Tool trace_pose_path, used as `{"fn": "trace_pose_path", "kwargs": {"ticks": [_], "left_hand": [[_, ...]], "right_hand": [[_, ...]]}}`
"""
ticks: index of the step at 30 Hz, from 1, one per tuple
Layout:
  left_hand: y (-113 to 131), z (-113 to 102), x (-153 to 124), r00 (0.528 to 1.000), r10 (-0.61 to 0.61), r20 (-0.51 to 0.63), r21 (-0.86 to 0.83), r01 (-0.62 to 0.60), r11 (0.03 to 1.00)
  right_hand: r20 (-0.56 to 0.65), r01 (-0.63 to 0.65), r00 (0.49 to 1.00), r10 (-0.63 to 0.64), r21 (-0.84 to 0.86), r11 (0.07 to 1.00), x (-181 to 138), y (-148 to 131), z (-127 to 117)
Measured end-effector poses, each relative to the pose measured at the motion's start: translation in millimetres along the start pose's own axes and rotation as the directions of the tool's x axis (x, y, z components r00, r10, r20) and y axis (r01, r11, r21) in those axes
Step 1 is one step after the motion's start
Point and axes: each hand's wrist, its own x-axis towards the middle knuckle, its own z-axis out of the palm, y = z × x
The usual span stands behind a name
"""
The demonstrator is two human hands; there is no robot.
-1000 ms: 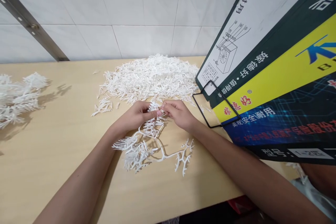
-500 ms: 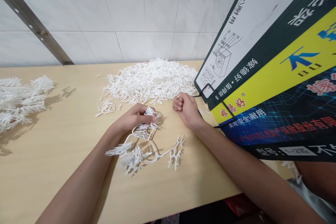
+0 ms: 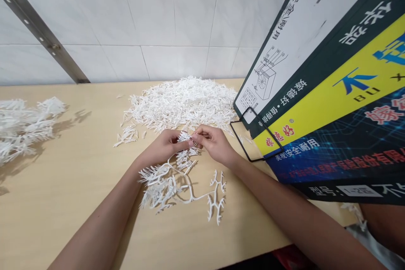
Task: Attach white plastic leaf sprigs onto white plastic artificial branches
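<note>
Pale surface (image 3: 253,223), pile (image 3: 186,103) at twelve o'clock. Your left fingers (image 3: 183,146) grip the sprig (image 3: 171,187) at six; your right fingers (image 3: 202,138), clenched apart a moment ago, are back pinching it (contact half hidden), so both work it.

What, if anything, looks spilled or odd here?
A few loose white slivers lie apart from the main white pile, just off its near-left edge, as if strayed. The branched white piece looks uneven: its right end shows bare stubs, while its left end is bristly. Nothing looks clearly damaged.
</note>
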Motion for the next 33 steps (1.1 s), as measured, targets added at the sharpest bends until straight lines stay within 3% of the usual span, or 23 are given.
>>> {"fn": "trace_pose_path", "kwargs": {"ticks": [2,5,7,10,13,16,18,24,31,33], "left_hand": [[2,0,-3,0.999,-0.024,0.024,0.001,0.024,1.0],[4,0,-6,0.997,-0.072,0.032,-0.038,0.073,0.997],[4,-1,-6,0.998,-0.065,0.012,-0.046,0.065,0.997],[1,0,-2,0.999,-0.023,-0.046,-0.038,0.022,0.999],[-4,0,3,0.992,-0.005,-0.125,-0.037,0.001,0.999],[-9,1,5,0.986,0.003,-0.165,-0.016,-0.006,1.0],[-11,1,5,0.989,0.013,-0.151,-0.003,-0.013,1.0],[-12,-1,5,0.993,0.056,-0.106,0.02,-0.054,0.998],[-6,1,3,0.999,0.049,-0.018,-0.026,-0.049,0.998],[-4,0,1,0.999,0.034,0.001,-0.037,-0.034,0.999]], "right_hand": [[-0.021,-0.011,1.0,0.013,0.079,0.997,3,3,-4],[-0.156,0.003,0.987,0.047,0.306,0.952,6,7,-10],[-0.207,0.004,0.976,0.069,0.335,0.942,5,7,-10],[-0.182,0.019,0.983,-0.003,0.09,0.996,1,3,-5],[-0.138,0.131,0.979,-0.152,-0.154,0.979,-5,-5,1],[-0.07,0.183,0.976,-0.206,-0.255,0.95,-8,-10,6],[-0.092,0.142,0.98,-0.174,-0.284,0.948,-8,-8,8],[-0.114,-0.016,0.993,0.001,-0.126,0.992,-3,2,5],[0.042,-0.057,0.998,0.053,0.08,0.995,-1,-4,-4],[0.031,-0.06,0.998,0.056,0.136,0.989,0,-4,-6]]}}
